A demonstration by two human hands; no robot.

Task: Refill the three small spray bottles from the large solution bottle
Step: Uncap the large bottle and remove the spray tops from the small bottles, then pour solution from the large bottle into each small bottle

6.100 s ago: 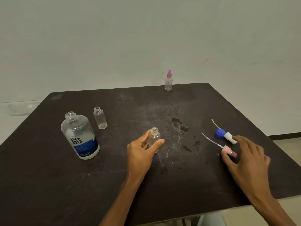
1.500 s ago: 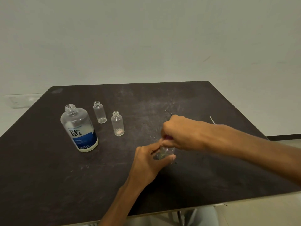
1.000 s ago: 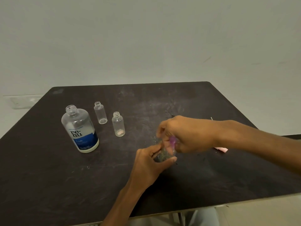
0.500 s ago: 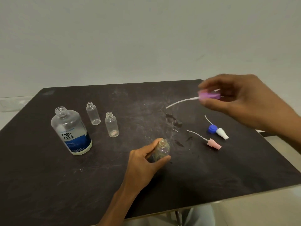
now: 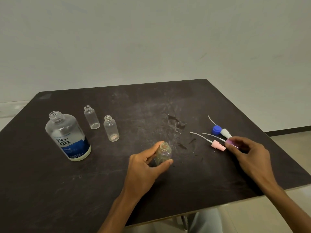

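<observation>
The large solution bottle [image 5: 67,137], uncapped with a blue label, stands at the left of the dark table [image 5: 50,190]. Two small clear bottles, one behind [image 5: 91,117] and one nearer [image 5: 111,128], stand open just right of it. My left hand [image 5: 144,167] grips a third small open bottle [image 5: 164,153] upright on the table near the middle. At the right, my right hand [image 5: 247,155] holds a purple spray top [image 5: 231,143] low over the table, beside a pink spray top [image 5: 217,145] that lies flat.
A blue-collared white spray top [image 5: 220,130] with its tube lies behind the pink one. Dark wet patches [image 5: 176,121] mark the table's middle. The table's right edge and front edge are close to my right arm; a pale wall rises behind.
My right hand unscrewed the purple spray top from the bottle in my left hand, lifted it away to the right and has now lowered it beside the pink top. The left hand stays on the bottle.
</observation>
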